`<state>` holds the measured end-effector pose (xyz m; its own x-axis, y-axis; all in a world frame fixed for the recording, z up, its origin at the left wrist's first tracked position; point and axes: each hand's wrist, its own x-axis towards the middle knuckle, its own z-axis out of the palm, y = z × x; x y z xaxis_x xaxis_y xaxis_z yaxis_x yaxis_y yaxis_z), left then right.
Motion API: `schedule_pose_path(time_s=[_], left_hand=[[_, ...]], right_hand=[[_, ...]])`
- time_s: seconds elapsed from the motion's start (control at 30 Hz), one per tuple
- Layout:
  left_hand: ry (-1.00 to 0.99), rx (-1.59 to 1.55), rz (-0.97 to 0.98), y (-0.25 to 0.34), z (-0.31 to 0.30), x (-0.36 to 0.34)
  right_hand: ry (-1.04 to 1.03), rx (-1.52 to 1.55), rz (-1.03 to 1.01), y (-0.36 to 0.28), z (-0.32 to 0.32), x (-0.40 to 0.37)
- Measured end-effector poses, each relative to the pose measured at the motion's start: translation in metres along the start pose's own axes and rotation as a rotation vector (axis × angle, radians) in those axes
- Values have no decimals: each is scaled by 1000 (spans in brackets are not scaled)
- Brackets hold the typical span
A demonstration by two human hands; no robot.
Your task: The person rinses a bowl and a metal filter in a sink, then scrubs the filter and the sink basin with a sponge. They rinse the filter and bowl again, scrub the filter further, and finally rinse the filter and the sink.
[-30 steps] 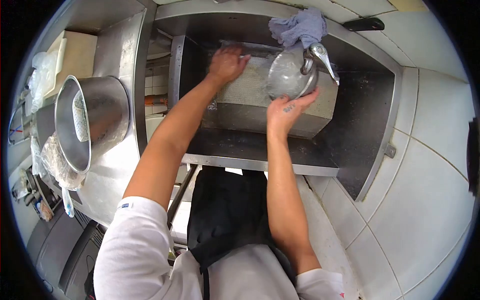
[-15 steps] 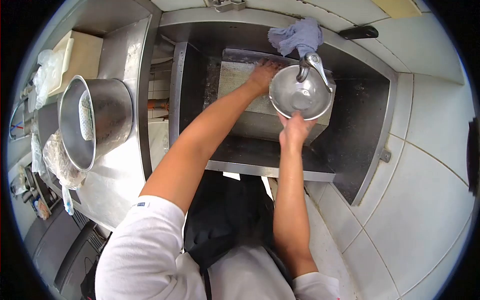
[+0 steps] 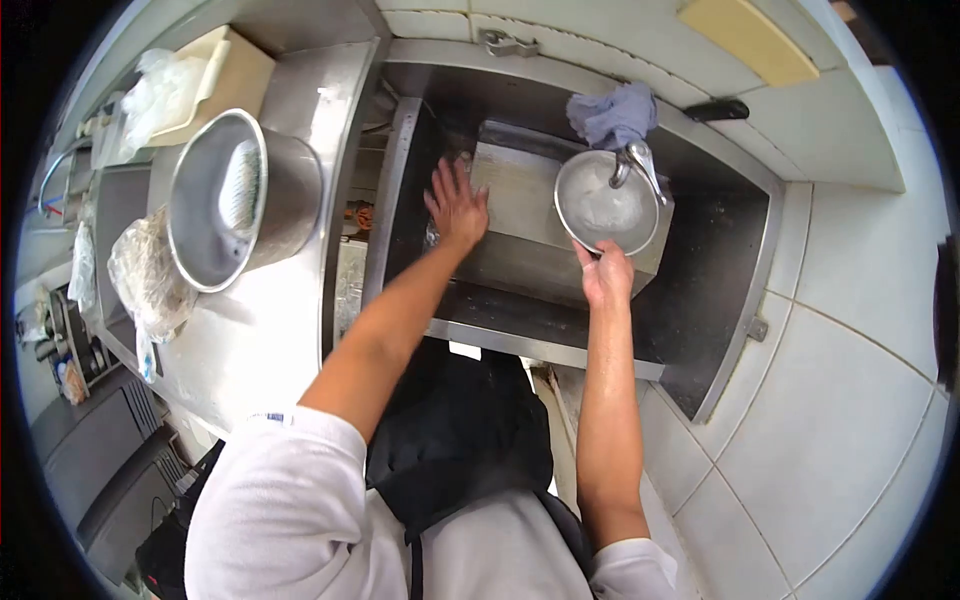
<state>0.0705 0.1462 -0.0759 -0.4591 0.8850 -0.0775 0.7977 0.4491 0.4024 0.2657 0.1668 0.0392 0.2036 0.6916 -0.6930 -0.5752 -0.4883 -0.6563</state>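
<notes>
My right hand (image 3: pixel 606 275) grips the near rim of a round metal bowl (image 3: pixel 575 208), thumb on the edge and fingers beneath. The bowl sits under the faucet (image 3: pixel 640 158), with whitish, bubbly water in it. My left hand (image 3: pixel 458 207) is open, palm down and fingers spread, over the left edge of a rectangular metal box (image 3: pixel 525 192) with a mesh-like top. That box stands inside a dark steel sink (image 3: pixel 715 265), and the bowl overlaps its right side in this view.
A grey-blue cloth (image 3: pixel 615 113) hangs behind the faucet, beside a black handle (image 3: pixel 717 110). On the steel counter (image 3: pixel 255 335) at left are a tilted metal pot (image 3: pixel 292 195), a clear plastic bag (image 3: pixel 150 270) and a beige container (image 3: pixel 238 85). Tiled wall (image 3: pixel 830 330) bounds the right.
My left hand has moved left, from close beside the bowl to the box's left edge. The bowl stays under the faucet in my right hand, its water now cloudier. The view has shifted slightly.
</notes>
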Motion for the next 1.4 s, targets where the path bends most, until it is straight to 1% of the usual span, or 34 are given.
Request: schedule_pose_path(time_s=[0.03, 0.07, 0.1, 0.13, 0.17, 0.23, 0.3, 0.33, 0.37, 0.4, 0.43, 0.57, 0.73, 0.83, 0.93, 1.0, 1.1, 1.17, 1.23, 1.3, 1.33, 1.4], left_hand=[[-59, -120, -238, -3, 0, -13], [-23, -270, -317, -17, 11, -25], [18, -425, -391, -27, 17, -34], [-139, -429, -421, -28, -2, -43], [-297, -433, -447, -30, -23, -53], [-258, -480, -359, -44, -28, -77], [-353, -582, -309, -46, -55, -90], [-334, -591, -302, -46, -68, -94], [-371, -636, -279, -45, -81, -98], [-410, -679, -253, -44, -92, -99], [-432, -645, -268, -42, -102, -98], [-406, -686, -164, -46, -121, -94], [-431, -683, -136, -47, -162, -88], [-376, -738, -58, -58, -165, -87], [-375, -670, -44, -58, -183, -88], [-377, -686, -27, -60, -186, -88], [-375, -729, -17, -67, -181, -89], [-367, -758, -4, -72, -179, -88], [-402, -767, 3, -73, -184, -87], [-444, -793, -2, -69, -192, -86], [-451, -797, -3, -69, -193, -86], [-469, -815, 21, -68, -195, -86]], right_hand=[[-24, 21, 21, 2, -4, 5], [-46, 41, 41, 4, -6, 8], [-52, 10, 16, 5, -5, 7], [-70, 6, 13, 5, -6, 6], [-64, 8, 64, 5, -6, 6], [-32, 9, 134, 4, -5, 10], [-55, -19, 124, 8, -10, 17], [-54, -39, 123, 9, -13, 19], [-47, -35, 133, 9, -13, 20], [-64, -35, 121, 8, -11, 19], [-65, -45, 125, 7, -9, 18], [-91, -60, 111, 6, 0, 13], [-102, -7, 109, 9, 9, 15], [-105, 22, 102, 11, 13, 9], [-87, 42, 80, 11, 18, 0], [-65, 68, 68, 12, 15, 4], [-84, 86, 58, 13, 10, 9], [-165, 69, 99, 13, 7, 11], [-124, 100, 45, 15, 11, 7], [-172, 109, 51, 17, 9, 10], [-152, 136, 34, 18, 7, 11], [-195, 72, 21, 19, 8, 10]])
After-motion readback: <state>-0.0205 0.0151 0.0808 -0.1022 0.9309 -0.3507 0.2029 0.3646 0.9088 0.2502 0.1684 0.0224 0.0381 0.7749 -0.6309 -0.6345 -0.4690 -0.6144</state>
